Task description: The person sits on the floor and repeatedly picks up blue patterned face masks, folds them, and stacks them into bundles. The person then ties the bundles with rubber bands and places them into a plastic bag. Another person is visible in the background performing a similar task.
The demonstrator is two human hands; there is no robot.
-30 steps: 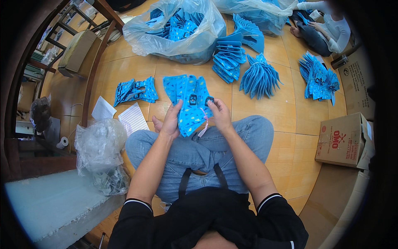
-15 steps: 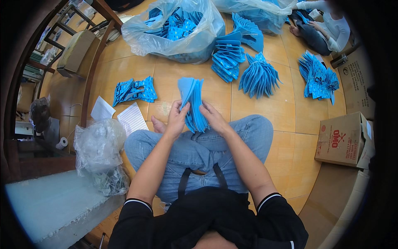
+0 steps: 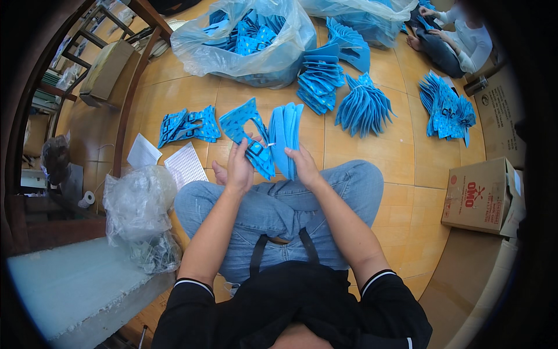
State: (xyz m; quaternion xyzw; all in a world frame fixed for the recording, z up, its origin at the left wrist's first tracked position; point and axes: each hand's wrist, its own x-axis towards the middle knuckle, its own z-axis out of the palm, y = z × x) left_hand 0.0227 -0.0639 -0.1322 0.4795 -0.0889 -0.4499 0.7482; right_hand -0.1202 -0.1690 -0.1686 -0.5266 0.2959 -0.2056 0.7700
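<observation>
A bundle of flat blue fabric pieces [image 3: 286, 136] is spread apart in front of my crossed legs, split into two parts. On the left part a patterned blue face [image 3: 239, 120] with dark printed shapes shows; the right part turns plain blue sides up. A small white bit, perhaps a tie, shows between the parts. My left hand [image 3: 239, 166] is closed on the patterned part near its lower edge. My right hand [image 3: 304, 167] grips the plain part from its right side. Some fingers of both hands are hidden behind the fabric.
Patterned blue pieces [image 3: 189, 126] lie left of my hands beside paper sheets [image 3: 186, 166]. Fanned blue bundles [image 3: 364, 106] lie ahead right, and a clear bag [image 3: 192, 55] of blue pieces stands beyond. Cardboard boxes [image 3: 474, 195] stand right; a person [image 3: 465, 38] sits far right.
The bundle, held together before with plain sides showing, is now parted. Its left part has swung left and shows a patterned face, and my hands have moved slightly apart.
</observation>
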